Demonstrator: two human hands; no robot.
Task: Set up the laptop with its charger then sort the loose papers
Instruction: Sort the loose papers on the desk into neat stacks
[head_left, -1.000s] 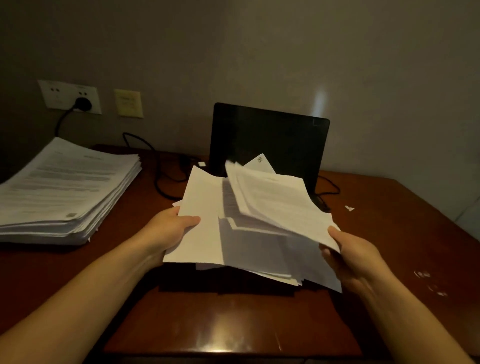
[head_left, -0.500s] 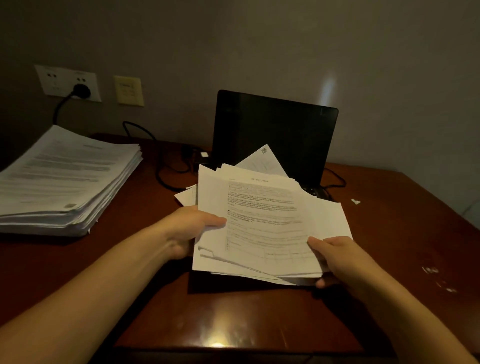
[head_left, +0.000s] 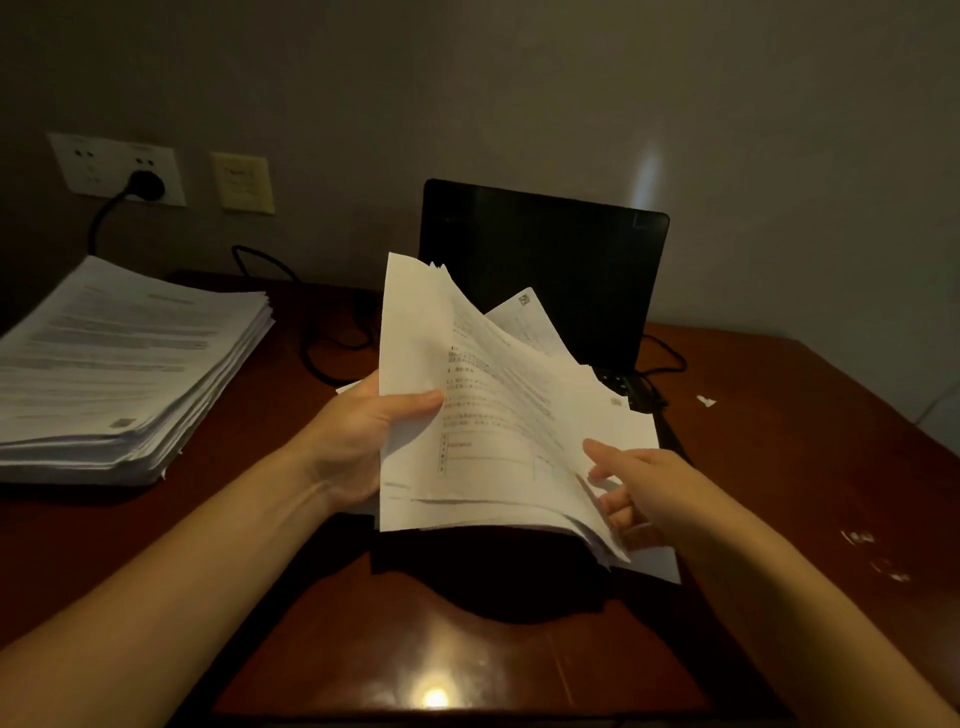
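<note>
Centrally, loose papers (head_left: 483, 415): left hand (head_left: 358, 441) fingers pinch the tilted sheaf's edge for leafing; right hand (head_left: 639, 478) fingers loosely spread beneath lifted sheets. Laptop (head_left: 545, 270) behind, open, cabled.

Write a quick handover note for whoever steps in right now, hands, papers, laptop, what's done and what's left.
Left hand: gripping the loose papers at their left edge, raised over the desk.
Right hand: fingers spread among the sheets at the lower right, no firm grip.
Laptop: open behind the papers, screen dark; plug sits in the wall socket.
Tall paper stack: far left of desk.
Left: sorting the held papers.
</note>
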